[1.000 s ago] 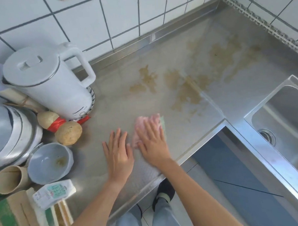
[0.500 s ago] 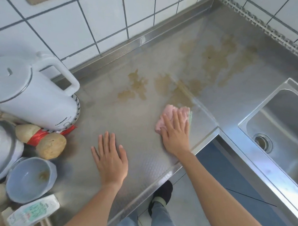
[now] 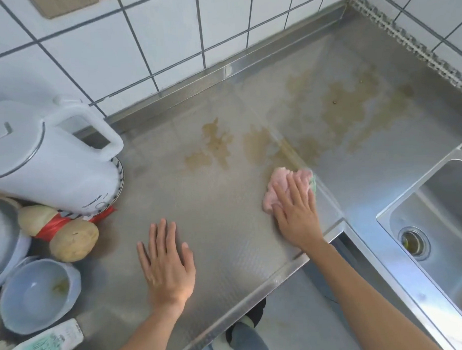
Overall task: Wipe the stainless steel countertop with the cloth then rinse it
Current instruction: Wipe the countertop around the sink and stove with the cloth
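Now: brown-stained steel countertop (image 3: 199,202), tiled wall (image 3: 139,46); right hand (image 3: 296,211) flat on cloth (image 3: 276,184), left hand (image 3: 166,262) flat.

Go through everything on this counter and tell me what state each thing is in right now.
countertop: brown stains unwiped at the back
cloth: bunched, pressed flat under right hand
right hand: flat on cloth
left hand: flat on bare steel
kettle: lid closed
bowl: upright, dirty inside
sink: no water visible

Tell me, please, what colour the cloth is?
Pink cloth, with a green edge, seen in the head view.
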The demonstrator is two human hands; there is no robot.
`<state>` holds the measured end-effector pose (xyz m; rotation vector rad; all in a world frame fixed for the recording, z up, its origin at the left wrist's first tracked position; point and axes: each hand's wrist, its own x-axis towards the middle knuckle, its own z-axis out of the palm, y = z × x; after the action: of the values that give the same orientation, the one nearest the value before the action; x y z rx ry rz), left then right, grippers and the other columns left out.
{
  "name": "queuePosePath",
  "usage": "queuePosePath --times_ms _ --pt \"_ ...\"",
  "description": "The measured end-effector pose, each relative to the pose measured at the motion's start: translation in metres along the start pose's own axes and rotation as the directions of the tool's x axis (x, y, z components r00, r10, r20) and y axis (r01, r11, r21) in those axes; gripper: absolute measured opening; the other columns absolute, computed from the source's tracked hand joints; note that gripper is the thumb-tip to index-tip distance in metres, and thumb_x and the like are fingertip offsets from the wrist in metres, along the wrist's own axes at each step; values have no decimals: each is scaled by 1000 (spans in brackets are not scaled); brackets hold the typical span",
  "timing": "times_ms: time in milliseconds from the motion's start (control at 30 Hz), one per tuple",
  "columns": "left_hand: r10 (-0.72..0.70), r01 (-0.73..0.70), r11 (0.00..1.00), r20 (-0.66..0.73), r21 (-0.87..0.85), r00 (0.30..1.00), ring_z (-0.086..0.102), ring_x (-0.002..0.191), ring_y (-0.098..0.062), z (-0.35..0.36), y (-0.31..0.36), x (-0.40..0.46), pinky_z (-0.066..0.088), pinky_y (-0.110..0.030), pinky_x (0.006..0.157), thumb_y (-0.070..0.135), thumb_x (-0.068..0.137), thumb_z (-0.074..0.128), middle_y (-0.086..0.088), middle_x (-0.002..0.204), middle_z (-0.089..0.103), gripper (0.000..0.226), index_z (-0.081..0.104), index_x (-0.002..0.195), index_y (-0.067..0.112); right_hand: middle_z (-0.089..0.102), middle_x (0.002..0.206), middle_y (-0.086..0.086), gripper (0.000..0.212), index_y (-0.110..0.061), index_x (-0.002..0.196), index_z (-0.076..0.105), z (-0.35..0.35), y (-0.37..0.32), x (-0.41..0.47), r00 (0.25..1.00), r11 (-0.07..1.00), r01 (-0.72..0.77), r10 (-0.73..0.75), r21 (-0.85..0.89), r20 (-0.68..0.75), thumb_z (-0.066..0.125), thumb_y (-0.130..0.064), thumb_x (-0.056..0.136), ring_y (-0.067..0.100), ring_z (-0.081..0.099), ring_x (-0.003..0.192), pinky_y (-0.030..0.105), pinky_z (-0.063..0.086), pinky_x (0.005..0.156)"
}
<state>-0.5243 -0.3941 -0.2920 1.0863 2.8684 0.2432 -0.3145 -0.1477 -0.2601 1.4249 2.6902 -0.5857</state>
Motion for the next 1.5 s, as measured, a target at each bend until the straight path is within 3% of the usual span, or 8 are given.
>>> queuePosePath --times_ms 67,200,400,667,967,1133,1333,1500 --pt "-1 1 1000 -10 -6 1000 19 160 -19 2 0 1 15 -54 129 41 101 32 0 168 32 60 38 156 20 0 174 6 58 -34 164 17 8 -46 36 998 997 -68 68 19 -1 27 -44 108 26 -10 160 58 1 128" --pt "-8 8 1000 -29 -18 1000 24 158 -20 2 2 1 16 -54 129 40 99 35 -1 166 36 60 43 154 19 -1 174 5 59 -33 164 18 40 -123 36 968 969 248 -247 -15 48 31 -42 108 25 -12 160 56 1 128" --pt "2 -3 1000 -27 -27 1000 22 159 -19 1 0 1 15 -54 129 39 98 35 0 167 35 60 42 155 18 4 175 2 58 -35 164 13 37 -48 -33 807 803 589 -576 -95 128 32 -46 111 23 1 161 51 10 128" --pt "7 -8 1000 -38 -30 999 23 159 -20 3 0 1 13 -53 130 39 99 36 0 167 35 59 42 155 19 -3 175 5 58 -33 164 16 9 -77 69 999 999 -6 8 -45 34 30 -42 109 24 -10 161 55 2 128" --pt "39 -40 999 -31 -36 999 21 159 -20 5 -4 2 11 -54 130 38 99 41 -3 166 36 57 45 151 17 3 174 2 58 -32 165 14 57 -149 6 845 849 525 -514 -51 149 30 -43 110 22 -6 161 48 5 131" --pt "35 -40 989 -34 -144 999 35 154 -19 -7 -6 7 20 -52 127 39 99 42 0 161 45 52 55 145 18 1 174 -3 61 -37 164 9 9 -51 -2 951 951 290 -274 -105 144 24 -57 107 19 -4 161 52 19 128" --pt "-51 19 972 -132 -235 990 38 151 -27 -23 -32 61 29 -49 125 22 100 44 -9 161 43 45 54 142 7 -12 174 4 67 -38 164 13 11 -107 77 981 982 -183 180 43 70 20 -66 103 25 -17 159 55 -7 128" --pt "-65 62 997 -54 -44 996 19 160 -28 -13 -34 82 19 -52 128 28 102 35 -12 169 28 60 36 157 4 -8 174 7 61 -38 163 15 47 -211 103 991 995 72 -79 70 107 27 -58 106 28 -18 159 55 -14 126"
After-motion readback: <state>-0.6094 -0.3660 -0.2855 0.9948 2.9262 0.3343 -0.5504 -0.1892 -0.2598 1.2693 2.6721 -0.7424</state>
